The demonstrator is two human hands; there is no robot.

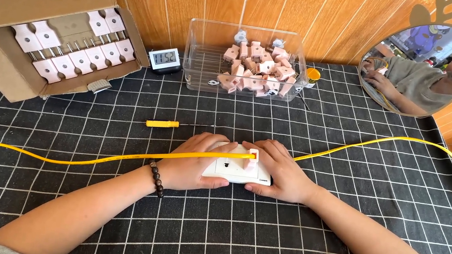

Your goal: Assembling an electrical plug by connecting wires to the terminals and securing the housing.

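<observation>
Between my left hand (193,166) and right hand (280,176) — both gripping the white socket block (232,170) — the pink plug (252,159) may tilt if the yellow cable (92,158) drags sideways.

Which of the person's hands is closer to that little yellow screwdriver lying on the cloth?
Left. The left hand lies just below and right of the yellow screwdriver, resting on the white socket block. The right hand is farther right, on the block's other side.

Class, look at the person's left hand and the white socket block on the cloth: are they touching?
Touching. The head view shows the left hand lying over the left side of the white socket block, fingers pressed against its top with no gap.
</observation>
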